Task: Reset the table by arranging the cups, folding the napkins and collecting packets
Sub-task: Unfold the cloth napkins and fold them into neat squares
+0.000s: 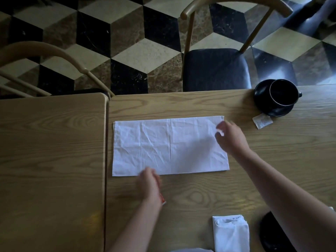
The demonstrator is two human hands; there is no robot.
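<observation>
A white cloth napkin (163, 146) lies flat as a long rectangle on the wooden table (200, 193). My right hand (230, 136) rests at its right end, fingers pinching the far right corner. My left hand (148, 184) hovers blurred at the napkin's near edge, left of the middle, fingers apart. A red and white packet (163, 200) peeks out beside my left wrist. A folded white napkin (231, 233) sits near the front edge. A black cup (282, 93) stands on a black saucer (261, 100) at the far right, with a pale packet (262, 121) beside it.
A second wooden table (51, 160) butts against the left side. Two wooden chairs stand beyond the far edge, one with a dark seat (214, 70). A dark round object (271, 233) is partly hidden under my right forearm at the near right.
</observation>
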